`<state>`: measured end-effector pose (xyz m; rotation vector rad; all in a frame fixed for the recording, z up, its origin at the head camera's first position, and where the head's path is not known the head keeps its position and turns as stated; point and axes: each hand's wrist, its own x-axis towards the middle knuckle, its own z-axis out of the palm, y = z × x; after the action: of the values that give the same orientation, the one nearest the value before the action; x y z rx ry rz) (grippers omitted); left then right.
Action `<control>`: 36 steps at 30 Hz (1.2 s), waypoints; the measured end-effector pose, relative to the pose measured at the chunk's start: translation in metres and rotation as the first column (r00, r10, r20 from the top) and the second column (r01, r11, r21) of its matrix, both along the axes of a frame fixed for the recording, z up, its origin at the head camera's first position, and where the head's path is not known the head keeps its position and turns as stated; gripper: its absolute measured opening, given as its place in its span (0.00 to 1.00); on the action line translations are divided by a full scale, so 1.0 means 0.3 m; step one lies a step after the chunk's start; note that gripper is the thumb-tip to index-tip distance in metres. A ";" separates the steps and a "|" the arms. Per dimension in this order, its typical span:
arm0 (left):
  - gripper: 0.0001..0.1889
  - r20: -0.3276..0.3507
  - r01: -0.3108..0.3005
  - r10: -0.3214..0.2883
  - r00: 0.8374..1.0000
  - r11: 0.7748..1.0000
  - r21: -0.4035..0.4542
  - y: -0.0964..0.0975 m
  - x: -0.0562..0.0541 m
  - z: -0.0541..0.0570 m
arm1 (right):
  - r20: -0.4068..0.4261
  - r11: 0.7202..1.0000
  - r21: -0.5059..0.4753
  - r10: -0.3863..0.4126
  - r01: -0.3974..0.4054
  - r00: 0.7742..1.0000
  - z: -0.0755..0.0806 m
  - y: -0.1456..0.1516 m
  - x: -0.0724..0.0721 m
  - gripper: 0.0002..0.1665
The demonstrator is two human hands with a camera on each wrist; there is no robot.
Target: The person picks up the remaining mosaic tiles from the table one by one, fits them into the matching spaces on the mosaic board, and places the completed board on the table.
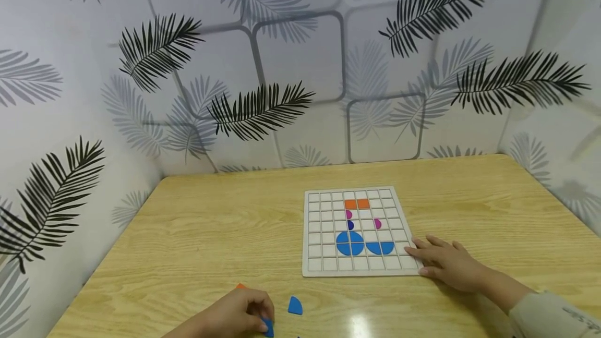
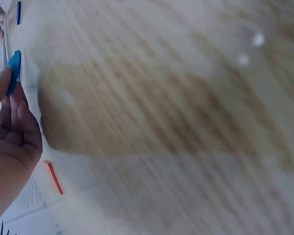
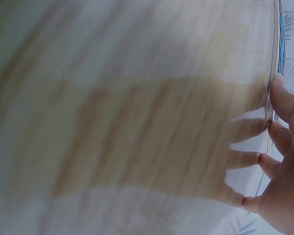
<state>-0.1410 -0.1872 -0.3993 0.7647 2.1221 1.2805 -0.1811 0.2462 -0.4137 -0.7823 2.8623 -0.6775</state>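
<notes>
Low in the head view, my left hand (image 1: 238, 313) pinches a blue quarter-circle piece (image 1: 268, 327) between thumb and fingers. The left wrist view shows that blue piece (image 2: 14, 73) tilted up in the grip. Just right of this hand another blue quarter-circle piece (image 1: 295, 305) lies on the table. An orange piece (image 1: 241, 286), partly hidden, lies behind the knuckles. My right hand (image 1: 451, 264) rests with spread fingers at the right edge of the white grid board (image 1: 312, 274). On the board sit two orange squares, a blue circle, a blue half circle, and small magenta and dark blue half circles (image 1: 350, 225).
The wooden table (image 1: 211, 223) reaches back to a wall (image 1: 300, 140) with a leaf pattern. A dark bit of another piece shows at the bottom edge of the head view.
</notes>
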 end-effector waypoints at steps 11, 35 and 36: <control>0.05 0.058 -0.079 0.080 0.995 0.997 -0.019 0.047 -0.043 0.038 | -0.012 1.000 0.006 -0.005 0.006 1.000 -0.005 0.005 0.002 0.29; 0.07 0.033 -0.061 0.060 0.998 0.998 0.033 0.295 -0.201 0.080 | -0.016 1.000 0.012 -0.011 0.011 1.000 -0.003 0.002 0.012 0.28; 0.07 0.022 -0.057 0.056 0.998 0.998 0.033 0.304 -0.208 0.082 | -0.019 1.000 0.014 -0.012 0.013 1.000 -0.004 0.003 0.010 0.27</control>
<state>-0.2033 -0.0960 -0.3748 0.7063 2.1238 1.3517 -0.1779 0.2469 -0.4148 -0.7737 2.8879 -0.6544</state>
